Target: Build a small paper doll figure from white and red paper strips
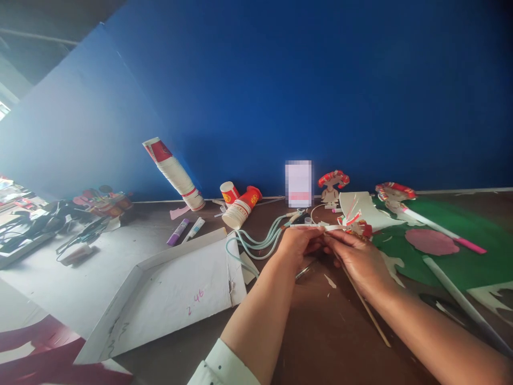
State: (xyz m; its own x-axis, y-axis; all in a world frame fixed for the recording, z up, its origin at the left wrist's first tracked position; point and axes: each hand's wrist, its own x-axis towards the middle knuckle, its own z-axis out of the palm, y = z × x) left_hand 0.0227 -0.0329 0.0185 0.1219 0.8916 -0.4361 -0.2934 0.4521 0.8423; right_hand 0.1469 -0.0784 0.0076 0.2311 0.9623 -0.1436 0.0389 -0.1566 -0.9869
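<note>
White strip [332,227] across left grip [300,239], right grip [356,254]; both pinching it, stick [368,310] below

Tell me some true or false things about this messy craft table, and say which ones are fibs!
1. The left hand and right hand are far apart. False: they are close together, at a thin white strip.
2. The tall stack of paper cups is tilted. True.
3. The number written in the shallow white box is green. False: it is pinkish.
4. A pink rounded piece lies on the green sheet. True.
5. The purple tube is standing upright. False: it is lying down.
6. The wall behind the table is blue. True.
</note>
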